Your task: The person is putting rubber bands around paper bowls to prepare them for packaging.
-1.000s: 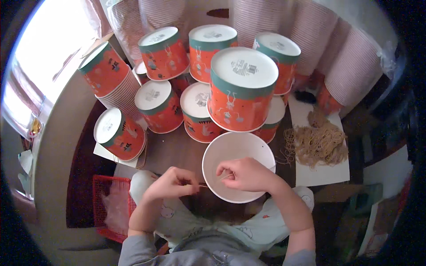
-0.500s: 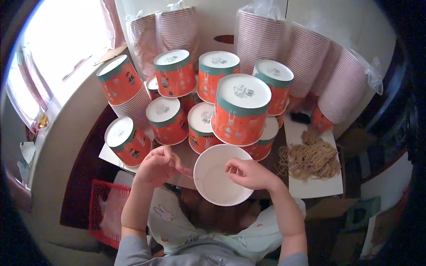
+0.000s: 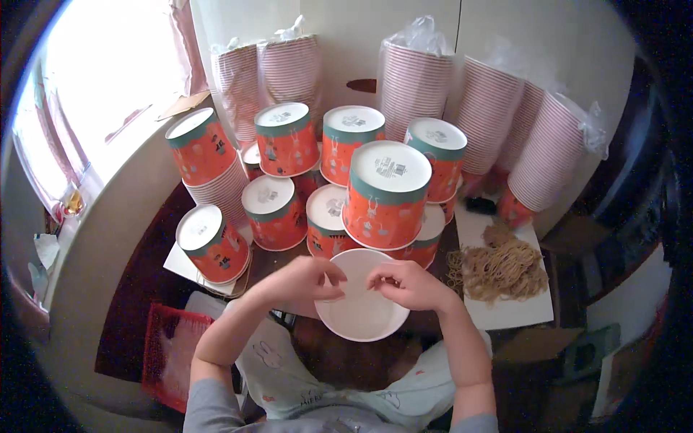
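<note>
A white paper tub (image 3: 364, 317) stands in front of me with its open mouth towards me. Over its left rim is my left hand (image 3: 307, 279), slightly blurred, its fingers curled in; what they hold, if anything, I cannot make out. My right hand (image 3: 410, 283) is above the tub's right side, thumb and fingers drawn together, their tips facing the left hand's. Nothing in its fingers can be made out. Just behind, an orange tub with a green band (image 3: 386, 198) sits upside down on others. A pile of tan cord (image 3: 503, 269) lies at the right.
Several more upside-down orange tubs (image 3: 274, 213) crowd the table. Tall bagged stacks of tubs (image 3: 416, 90) line the wall behind. The cord rests on a white board (image 3: 520, 310). A red basket (image 3: 155, 353) is low at the left, near a bright window (image 3: 123, 58).
My left hand has moved right, from beside the tub to over its rim. The thin strand seen between it and the tub no longer shows. My right hand stays over the tub.
</note>
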A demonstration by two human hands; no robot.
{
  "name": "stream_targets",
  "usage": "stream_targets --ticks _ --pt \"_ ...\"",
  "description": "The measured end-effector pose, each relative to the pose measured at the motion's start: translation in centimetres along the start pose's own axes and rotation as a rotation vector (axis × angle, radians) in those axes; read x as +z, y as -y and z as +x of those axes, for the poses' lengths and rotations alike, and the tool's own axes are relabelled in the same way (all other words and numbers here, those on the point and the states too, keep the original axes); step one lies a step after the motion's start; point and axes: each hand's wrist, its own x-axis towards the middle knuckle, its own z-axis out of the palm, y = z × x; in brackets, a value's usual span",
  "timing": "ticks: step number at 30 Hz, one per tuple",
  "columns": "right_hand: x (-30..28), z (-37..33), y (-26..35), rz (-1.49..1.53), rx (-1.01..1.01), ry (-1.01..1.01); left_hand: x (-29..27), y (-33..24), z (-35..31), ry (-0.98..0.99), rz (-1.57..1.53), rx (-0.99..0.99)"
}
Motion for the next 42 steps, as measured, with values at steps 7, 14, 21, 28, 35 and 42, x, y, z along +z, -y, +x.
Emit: stream_targets --ticks 7,14,21,28,35,42 --pt "0.9 1.4 -0.5 -0.14 -0.052 -0.132 0.9 0.7 1.1 0.072 0.027 0.132" --pt "4.2 2.1 0.7 -0.627 -0.146 -0.229 1.1 2.9 -0.6 0.216 -0.88 -0.073" --pt "5.5 3.0 0.9 -0.443 -0.094 -0.133 1.1 4.1 -1.4 0.247 -1.078 -0.018" --pt "6.3 3.2 0.9 -0.495 -0.088 -0.263 1.1 4.7 -1.4 0.143 -1.169 -0.026" --pt "6.7 2.9 2.9 -0.745 -0.102 -0.457 1.5 6.6 -1.4 -0.007 -1.032 0.027" --pt "9.8 2.7 3.9 -0.786 -0.226 -0.258 1.3 6.3 -1.5 0.002 -1.058 -0.01"
